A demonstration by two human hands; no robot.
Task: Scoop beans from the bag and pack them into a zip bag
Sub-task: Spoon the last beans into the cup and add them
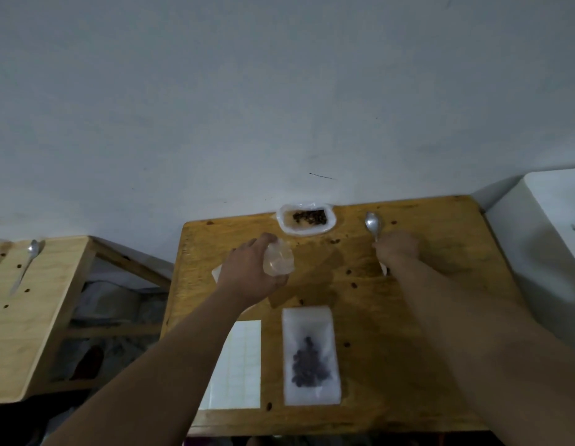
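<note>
An open bag of dark beans [307, 218] stands at the far edge of the wooden table [408, 317], against the wall. My left hand [250, 275] grips a clear, empty zip bag [278, 260] a little in front of the bean bag. My right hand [397, 249] holds the handle of a metal spoon [373, 224]; its bowl points toward the wall, right of the bean bag. A filled zip bag [310, 355] with dark beans inside lies flat near the front of the table.
A white sheet of labels [237, 365] lies left of the filled bag. Loose beans dot the tabletop. A second wooden table [31, 317] with another spoon [26, 262] stands to the left. A white appliance [550, 252] sits at the right.
</note>
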